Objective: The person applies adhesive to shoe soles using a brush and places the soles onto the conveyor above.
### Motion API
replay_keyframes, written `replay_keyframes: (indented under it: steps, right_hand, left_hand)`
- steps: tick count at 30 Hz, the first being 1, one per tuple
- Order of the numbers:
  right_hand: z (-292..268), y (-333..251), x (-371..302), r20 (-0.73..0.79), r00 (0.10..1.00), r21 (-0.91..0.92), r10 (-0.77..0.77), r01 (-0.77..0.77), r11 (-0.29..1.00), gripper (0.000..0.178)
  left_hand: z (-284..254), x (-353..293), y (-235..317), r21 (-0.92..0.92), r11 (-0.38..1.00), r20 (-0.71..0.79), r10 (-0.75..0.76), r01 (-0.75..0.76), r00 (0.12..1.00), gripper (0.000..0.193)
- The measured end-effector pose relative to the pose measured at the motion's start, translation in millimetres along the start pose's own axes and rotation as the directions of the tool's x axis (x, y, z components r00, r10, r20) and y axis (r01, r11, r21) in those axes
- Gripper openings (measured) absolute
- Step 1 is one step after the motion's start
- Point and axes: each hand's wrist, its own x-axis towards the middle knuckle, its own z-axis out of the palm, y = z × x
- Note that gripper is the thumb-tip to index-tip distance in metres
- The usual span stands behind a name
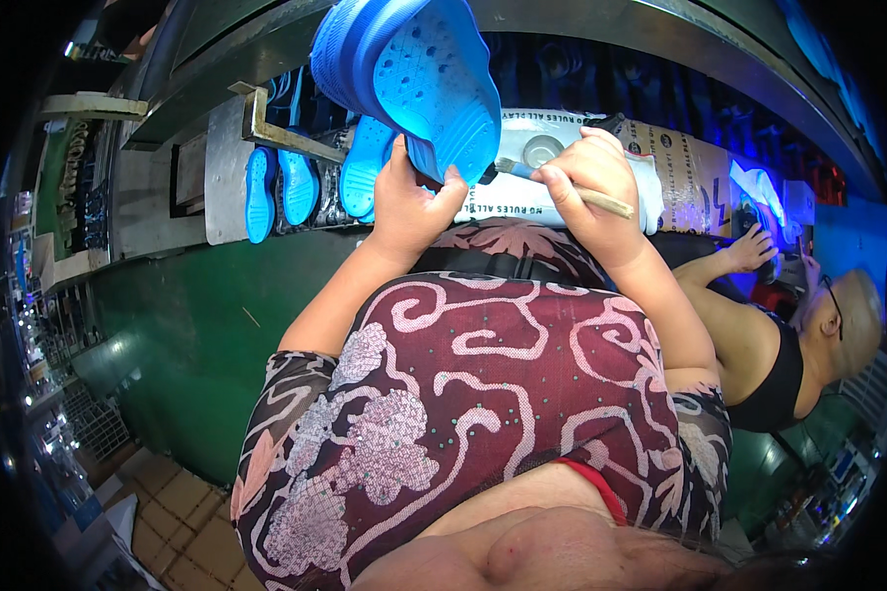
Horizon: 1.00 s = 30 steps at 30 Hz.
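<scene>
Plainly, blue clog (pixel 432 87), gripped by left hand (pixel 412 207)

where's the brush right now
In the head view, the brush is in the upper half, just right of centre, held in the right hand, its bristle end close to the blue shoe in the left hand.

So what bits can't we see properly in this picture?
All in the head view:
- Most fingers of the left hand: hidden behind the blue clog.
- The clog's top end: cut off by the upper edge.
- Whether the brush touches the clog: its tip is too small.
- What the co-worker's hand is handling: too small, with blue glare.
</scene>
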Motion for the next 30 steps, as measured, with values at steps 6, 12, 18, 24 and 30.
replay_keyframes:
  steps: [6,12,18,24,30]
  right_hand:
    - [3.8,-7.9,1.7,0.016,0.995,0.001,-0.104,0.104,0.995,0.011]
    - [-0.9,-3.6,-1.3,-0.027,0.999,0.059,-0.046,0.047,0.997,0.014]
    - [1.6,-9.5,-1.1,0.004,0.995,0.036,-0.104,0.104,0.994,0.015]
    - [2.2,-5.8,1.1,-0.034,0.999,0.157,0.013,-0.008,0.988,0.014]
    - [-3.9,-2.8,-0.8,0.046,0.995,-0.006,-0.093,0.093,0.996,0.014]
  left_hand:
    - [4.3,1.1,2.9,0.007,0.996,-0.031,0.089,-0.089,0.996,0.046]
    - [4.1,0.9,1.2,0.033,0.981,-0.092,0.194,-0.191,0.977,0.043]
    - [4.5,0.9,4.7,0.05,0.979,-0.084,0.201,-0.197,0.976,0.041]
    - [1.6,4.0,5.6,0.119,0.953,-0.085,0.288,-0.277,0.954,0.038]
    - [2.0,11.4,15.2,0.02,0.96,-0.093,0.28,-0.28,0.955,0.025]
